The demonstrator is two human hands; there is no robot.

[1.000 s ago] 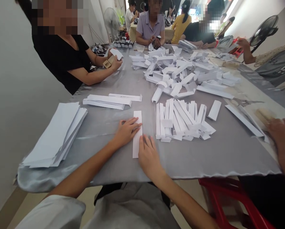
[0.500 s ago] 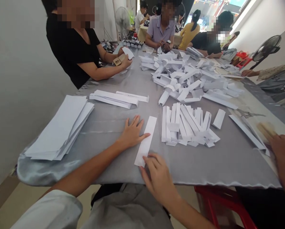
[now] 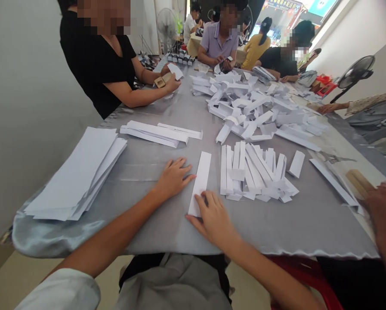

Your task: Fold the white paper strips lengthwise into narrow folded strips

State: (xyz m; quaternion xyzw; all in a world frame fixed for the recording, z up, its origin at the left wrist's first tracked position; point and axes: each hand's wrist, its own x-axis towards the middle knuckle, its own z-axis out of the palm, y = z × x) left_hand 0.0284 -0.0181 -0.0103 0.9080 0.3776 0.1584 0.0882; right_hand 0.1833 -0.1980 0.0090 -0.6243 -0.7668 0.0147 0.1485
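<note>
A narrow white folded paper strip point(image 3: 203, 168) lies on the grey cloth in front of me, tilted slightly. My left hand point(image 3: 174, 178) rests on the cloth at its left side, fingers spread, with the thumb tip at the strip's edge. At the strip's near end, my right hand point(image 3: 216, 217) grips it, the thumb at the bottom edge and the index finger bent on top. To the right of the strip lies a stack of folded paper strips point(image 3: 251, 170). A pile of flat white paper sheets point(image 3: 73, 172) lies at the left.
More folded strips point(image 3: 154, 132) lie beyond my left hand. A large heap of folded white paper pieces point(image 3: 251, 103) covers the far middle of the table point(image 3: 154, 241). A co-worker in black point(image 3: 99, 73) sits at the left; another person's hand point(image 3: 380, 202) is at the right edge.
My left hand has drawn back left, its thumb coming off the strip's top to the edge. The right hand and the strip have shifted slightly away from me.
</note>
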